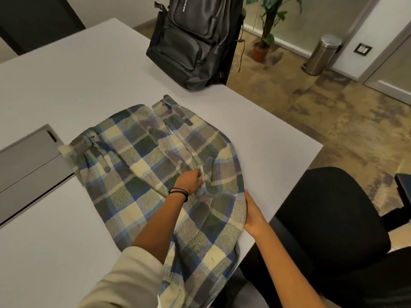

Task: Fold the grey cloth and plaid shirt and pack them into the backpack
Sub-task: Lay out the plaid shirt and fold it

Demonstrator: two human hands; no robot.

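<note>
The left hand [189, 181] pinches the middle of the shirt [142, 165]; the right hand [253, 215] grips its side at the right edge of the worktop [89, 85]; best pull taut, fold evenly, smooth flat.

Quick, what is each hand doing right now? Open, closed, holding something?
Left hand: closed, pinching the plaid shirt near its middle.
Right hand: at the shirt's right edge, partly tucked under the cloth; grip cannot be told.
</note>
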